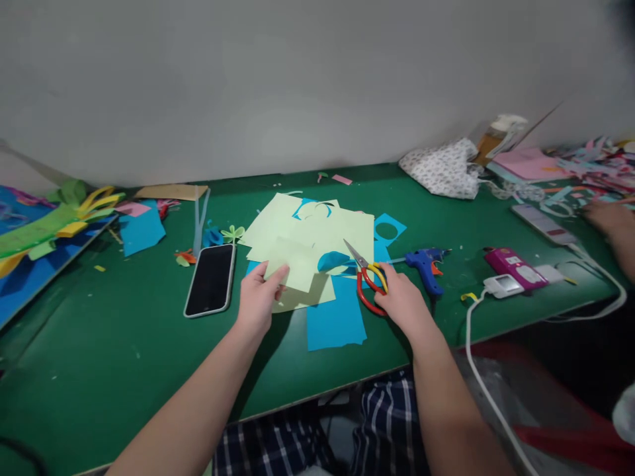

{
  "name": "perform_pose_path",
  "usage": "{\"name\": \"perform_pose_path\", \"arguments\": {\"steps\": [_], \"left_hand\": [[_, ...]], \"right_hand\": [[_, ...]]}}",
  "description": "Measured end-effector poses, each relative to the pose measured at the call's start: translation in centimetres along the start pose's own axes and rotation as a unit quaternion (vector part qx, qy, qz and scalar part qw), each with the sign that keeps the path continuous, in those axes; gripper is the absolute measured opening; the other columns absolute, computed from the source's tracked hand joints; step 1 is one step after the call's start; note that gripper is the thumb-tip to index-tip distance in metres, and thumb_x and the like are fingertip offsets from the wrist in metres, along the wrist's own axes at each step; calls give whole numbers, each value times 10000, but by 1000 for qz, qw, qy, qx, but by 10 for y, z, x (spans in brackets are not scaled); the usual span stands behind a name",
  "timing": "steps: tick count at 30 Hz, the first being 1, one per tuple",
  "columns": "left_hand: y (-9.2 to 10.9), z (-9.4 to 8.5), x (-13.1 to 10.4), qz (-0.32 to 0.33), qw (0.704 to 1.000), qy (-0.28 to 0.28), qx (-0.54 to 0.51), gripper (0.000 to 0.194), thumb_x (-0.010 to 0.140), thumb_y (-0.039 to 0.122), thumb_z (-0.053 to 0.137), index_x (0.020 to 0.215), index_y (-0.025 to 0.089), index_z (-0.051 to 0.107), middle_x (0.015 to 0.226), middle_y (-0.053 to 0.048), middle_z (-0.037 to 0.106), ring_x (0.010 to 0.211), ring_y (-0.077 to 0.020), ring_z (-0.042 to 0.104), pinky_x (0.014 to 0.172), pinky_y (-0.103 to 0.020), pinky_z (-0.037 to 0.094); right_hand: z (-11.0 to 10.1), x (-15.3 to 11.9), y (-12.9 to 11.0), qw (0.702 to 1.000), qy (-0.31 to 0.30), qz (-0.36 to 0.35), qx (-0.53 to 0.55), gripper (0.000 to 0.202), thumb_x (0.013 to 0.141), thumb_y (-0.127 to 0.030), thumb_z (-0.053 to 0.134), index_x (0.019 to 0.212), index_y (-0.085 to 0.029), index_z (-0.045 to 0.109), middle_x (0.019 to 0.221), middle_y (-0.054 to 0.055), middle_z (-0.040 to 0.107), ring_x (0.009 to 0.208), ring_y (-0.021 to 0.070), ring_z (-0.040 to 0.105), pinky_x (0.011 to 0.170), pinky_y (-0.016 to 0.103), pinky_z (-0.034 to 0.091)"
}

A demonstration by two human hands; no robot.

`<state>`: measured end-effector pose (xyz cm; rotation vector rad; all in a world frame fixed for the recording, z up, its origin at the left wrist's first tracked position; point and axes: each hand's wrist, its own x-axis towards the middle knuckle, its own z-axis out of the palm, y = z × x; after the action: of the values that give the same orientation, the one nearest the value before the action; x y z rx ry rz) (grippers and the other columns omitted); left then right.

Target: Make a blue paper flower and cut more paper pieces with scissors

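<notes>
My left hand (258,295) pinches the lower left corner of a pale green paper piece (297,266). My right hand (401,296) is closed on the red and yellow handles of the scissors (365,266), whose blades point up and left. Under and behind the held piece lie more pale green sheets (268,225). A blue paper sheet (335,324) lies in front of them, nearer the table edge. Beside the scissor blades is a curled blue paper shape (333,260). A blue offcut (389,229) with a round hole lies to the right of the sheets.
A black-screened phone (211,280) lies left of my left hand. Right of my right hand is a blue glue gun (425,266), then a purple device (514,267) and a white cable (469,337). Another person's hand (610,221) is at the far right. A patterned pouch (441,168) sits by the wall.
</notes>
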<state>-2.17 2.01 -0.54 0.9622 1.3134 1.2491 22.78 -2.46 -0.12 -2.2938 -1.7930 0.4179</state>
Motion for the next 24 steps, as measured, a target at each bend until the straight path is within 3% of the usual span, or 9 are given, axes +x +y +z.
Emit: {"name": "perform_pose_path", "arguments": {"steps": [4,6,8,10,13,16,18,24], "left_hand": [[7,0,-7,24,999,10,-19,330,638,361,724,886,164,629,699,22,597,466,-56,471,412,-180,327],[13,1,-11,36,999,0,-25,324,646,360,718,880,158,622,733,9,604,489,-70,503,416,-187,347],[23,2,-15,48,998,-16,-33,309,661,351,707,885,156,621,748,1,607,496,-77,520,415,-189,361],[37,5,-19,66,996,-33,-44,297,675,333,701,904,161,623,771,-5,619,483,-73,521,410,-186,370],[63,12,-23,100,990,-76,-60,319,690,308,697,971,181,613,818,-18,648,470,-73,538,407,-184,403],[85,20,-27,135,985,-96,-52,311,696,305,700,973,198,607,802,-14,658,447,-86,562,371,-180,413],[93,23,-29,146,983,-103,-41,316,697,302,704,983,211,603,795,-9,664,435,-102,580,351,-185,423],[92,22,-32,192,978,-82,12,389,692,291,714,1057,245,588,736,16,677,423,-119,590,367,-216,496]], "right_hand": [[-2,-10,5,993,50,12,103,623,675,-141,537,1283,-237,438,885,77,551,581,171,531,542,292,412],[-2,-19,8,972,101,15,210,589,692,-174,536,1267,-255,435,848,33,525,627,176,538,589,318,458],[-1,-29,6,924,129,33,359,605,715,-281,586,1289,-254,395,828,19,506,628,173,532,580,329,487],[0,-38,-4,850,124,26,511,673,682,-368,655,1287,-284,372,854,18,499,666,169,546,579,313,501],[3,-43,-27,784,91,-34,614,652,714,-574,581,1285,-373,340,789,-7,464,521,128,453,492,301,467],[8,-39,-46,778,93,-152,603,890,542,-753,598,1305,-406,297,822,-7,475,513,121,432,605,369,496],[9,-38,-54,782,95,-185,588,951,536,-789,558,1336,-369,262,885,25,500,583,149,488,660,386,501],[1,-60,-67,802,15,-167,573,928,551,-755,585,1342,-371,287,1195,76,464,824,218,522,766,391,479]]}}
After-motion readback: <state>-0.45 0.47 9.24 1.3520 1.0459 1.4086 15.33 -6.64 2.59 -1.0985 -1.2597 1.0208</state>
